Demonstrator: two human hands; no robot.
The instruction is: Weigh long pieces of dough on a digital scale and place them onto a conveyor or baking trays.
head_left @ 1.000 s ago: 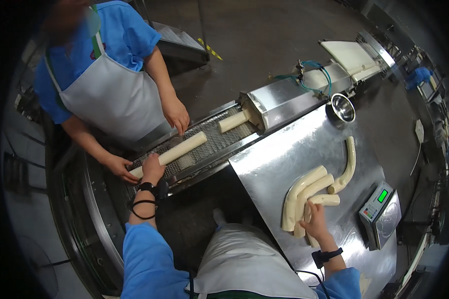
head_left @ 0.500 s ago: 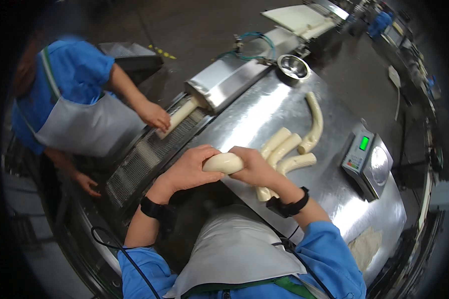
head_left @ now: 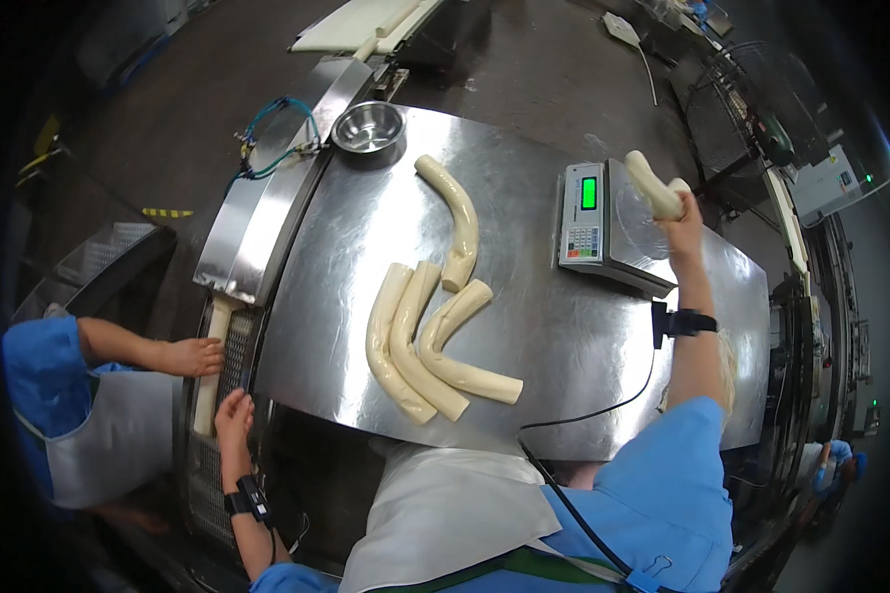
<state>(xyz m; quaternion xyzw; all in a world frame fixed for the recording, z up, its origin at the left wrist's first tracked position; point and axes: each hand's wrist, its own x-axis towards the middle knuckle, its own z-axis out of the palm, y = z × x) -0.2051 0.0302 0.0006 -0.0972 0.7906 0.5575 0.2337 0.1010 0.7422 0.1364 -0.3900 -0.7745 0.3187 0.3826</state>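
My right hand [head_left: 682, 232] is closed round a piece of cream-coloured dough roll [head_left: 653, 185], held over the right side of the digital scale [head_left: 608, 227]. A second rounded dough end shows beside the fingers; whether it is the same folded piece I cannot tell. My left hand [head_left: 233, 417] is at the edge of the mesh conveyor [head_left: 208, 484], empty, with its fingers loosely bent and slightly apart. Between my hands, several curved, glossy dough rolls [head_left: 415, 341] lie on the steel table [head_left: 316, 326]. One longer dough roll [head_left: 462, 222] curves farther back.
On the left a co-worker's hand [head_left: 198, 357] touches a straight dough roll [head_left: 208, 395] on the conveyor, below the steel machine housing [head_left: 252, 232]. A steel bowl [head_left: 368, 128] stands at the table's far left corner. A black cable [head_left: 603, 410] crosses the table's front.
Both hands were together on the dough in front of me. My right hand has carried it right, over the scale; my left has let go and moved left to the conveyor. The view has turned.
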